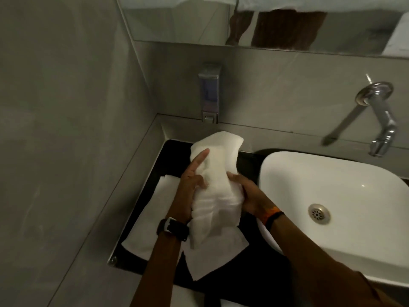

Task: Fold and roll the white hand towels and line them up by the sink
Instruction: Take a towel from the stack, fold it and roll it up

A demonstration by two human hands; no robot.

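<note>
Soft cloth towel (pixel 215 173), glossy sink (pixel 345 173)

Two bare forearms. Black wristwatch (pixel 173 229) with a silver buckle strapped behind the left hand (pixel 192 185); black-and-orange band (pixel 271 216) behind the right hand (pixel 247 193).

Sink (pixel 332 185) and wall (pixel 66 107) hem the dark counter (pixel 250 165).

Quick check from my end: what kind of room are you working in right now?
Most likely a bathroom or washroom: a white basin with a wall tap, a wall soap dispenser, and a mirror above the dark counter.
</note>
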